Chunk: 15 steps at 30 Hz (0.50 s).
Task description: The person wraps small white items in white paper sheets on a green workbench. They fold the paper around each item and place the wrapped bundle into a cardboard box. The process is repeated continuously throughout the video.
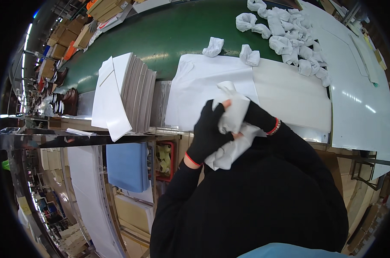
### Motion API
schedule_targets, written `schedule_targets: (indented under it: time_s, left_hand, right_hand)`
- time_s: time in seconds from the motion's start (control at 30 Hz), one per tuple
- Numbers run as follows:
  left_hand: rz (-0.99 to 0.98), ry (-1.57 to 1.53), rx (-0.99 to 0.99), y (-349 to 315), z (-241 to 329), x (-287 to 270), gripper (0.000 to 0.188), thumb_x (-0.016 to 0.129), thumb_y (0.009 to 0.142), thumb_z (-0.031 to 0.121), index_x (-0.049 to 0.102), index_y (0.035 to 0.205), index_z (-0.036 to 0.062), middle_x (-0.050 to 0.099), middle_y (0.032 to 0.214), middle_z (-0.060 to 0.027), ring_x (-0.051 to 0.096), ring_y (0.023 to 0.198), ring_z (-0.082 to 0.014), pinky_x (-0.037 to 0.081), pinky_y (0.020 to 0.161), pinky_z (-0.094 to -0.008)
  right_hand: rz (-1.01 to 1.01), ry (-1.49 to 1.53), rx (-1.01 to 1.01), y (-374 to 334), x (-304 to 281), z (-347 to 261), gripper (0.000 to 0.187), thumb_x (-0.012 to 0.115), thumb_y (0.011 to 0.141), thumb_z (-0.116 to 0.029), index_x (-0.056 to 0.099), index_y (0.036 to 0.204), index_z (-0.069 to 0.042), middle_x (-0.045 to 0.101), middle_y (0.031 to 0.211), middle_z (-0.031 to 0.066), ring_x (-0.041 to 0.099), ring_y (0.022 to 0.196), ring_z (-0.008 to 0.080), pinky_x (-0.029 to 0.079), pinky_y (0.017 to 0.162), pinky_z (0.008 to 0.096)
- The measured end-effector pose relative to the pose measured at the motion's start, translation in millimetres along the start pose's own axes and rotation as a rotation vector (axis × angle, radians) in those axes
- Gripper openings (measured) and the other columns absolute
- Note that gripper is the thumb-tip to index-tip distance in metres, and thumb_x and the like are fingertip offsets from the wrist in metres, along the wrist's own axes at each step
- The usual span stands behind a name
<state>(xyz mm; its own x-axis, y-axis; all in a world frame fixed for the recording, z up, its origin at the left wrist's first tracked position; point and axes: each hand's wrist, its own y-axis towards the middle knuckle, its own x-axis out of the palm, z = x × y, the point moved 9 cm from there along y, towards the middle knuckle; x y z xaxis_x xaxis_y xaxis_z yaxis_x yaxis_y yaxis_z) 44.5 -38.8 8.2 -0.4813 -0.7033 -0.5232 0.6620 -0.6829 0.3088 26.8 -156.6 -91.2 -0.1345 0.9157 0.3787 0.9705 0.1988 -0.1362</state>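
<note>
A crumpled, folded sheet of thin white paper (236, 114) is held in front of me, its lower end hanging toward my body. My left hand (208, 131), in a black fingerless glove, grips it from the left with bare fingertips showing. On the other side my right hand (260, 118), also gloved in black, is closed around it; the paper hides most of those fingers. Beneath both hands lie flat white sheets (195, 92). Two crumpled paper wads (213, 46) rest just beyond the sheets' far edge.
A tall stack of white sheets (137, 94) stands to the left. Many paper wads (296, 36) are heaped at the far right of the green belt (160, 43), next to a white board (354, 86). Brown shoes (70, 101) sit far left. A blue pad (127, 167) lies below.
</note>
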Motion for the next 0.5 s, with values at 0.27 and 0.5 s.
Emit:
schedule_targets:
  time_s: [0.27,0.5]
  left_hand:
    - [0.395,0.518,-0.011,3,-78,-45,0.063,0.076,0.058,0.005,0.06,0.118,0.015,0.055,0.104,-0.0162,0.056,0.095,-0.037,0.048,0.079,-0.0425]
    - [-0.044,0.604,-0.19,-11,-175,38,0.083,0.081,0.061,0.027,0.047,0.136,0.0221,0.045,0.128,-0.0244,0.044,0.119,-0.0404,0.036,0.097,-0.051]
  right_hand:
    - [0.236,-0.947,-0.213,-11,-55,-10,0.046,0.076,0.074,-0.014,0.058,0.115,-0.006,0.06,0.111,0.0086,0.059,0.102,0.0223,0.048,0.088,0.0341]
    - [0.091,-1.309,-0.21,-13,-72,71,0.041,0.074,0.075,-0.017,0.06,0.112,-0.01,0.054,0.127,0.0102,0.045,0.124,0.0298,0.04,0.101,0.0409]
